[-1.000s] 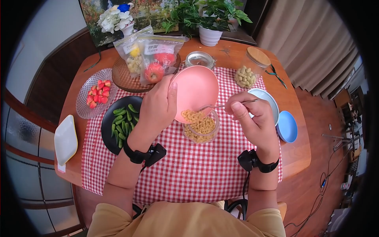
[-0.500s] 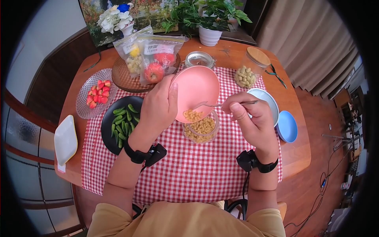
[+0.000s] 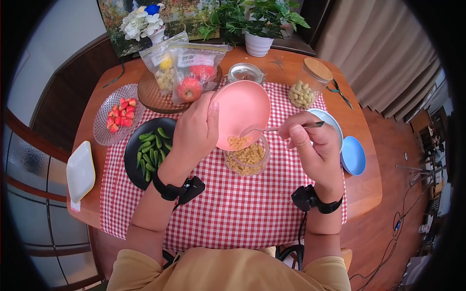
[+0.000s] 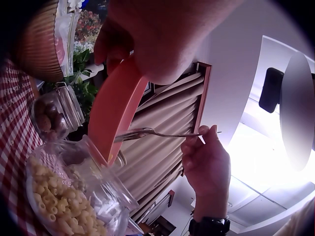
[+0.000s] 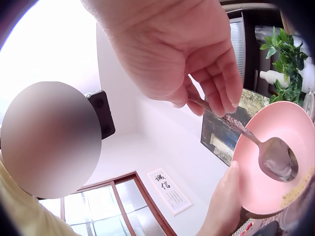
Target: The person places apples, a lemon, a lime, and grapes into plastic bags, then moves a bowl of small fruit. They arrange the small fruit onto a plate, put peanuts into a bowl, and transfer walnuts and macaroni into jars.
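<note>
My left hand [image 3: 196,128] grips a pink bowl [image 3: 244,106] by its left rim, thumb on the inside. The bowl tilts toward a clear plastic container [image 3: 265,160], its low edge right over the mouth. Small elbow macaroni [image 3: 247,160] fills much of that container. A little macaroni lies at the low edge of the bowl. Between thumb and fingers my right hand [image 3: 314,148] pinches the handle of a metal spoon [image 5: 278,160]. The spoon's head is inside the bowl, just above the macaroni there.
Left stand a black plate [image 3: 133,165] of small cucumbers, a glass bowl [image 3: 103,131] of red fruit pieces and a white tray [image 3: 81,169]. Behind are a basket [image 3: 148,92] with bagged fruit and a clip-lid jar [image 3: 245,72]. A nut jar [image 3: 310,80] and blue bowl [image 3: 353,156] stand right.
The macaroni left in the pink bowl has shrunk to a smaller heap at its low edge. My right hand and the spoon have shifted slightly right; the left hand has barely moved.
</note>
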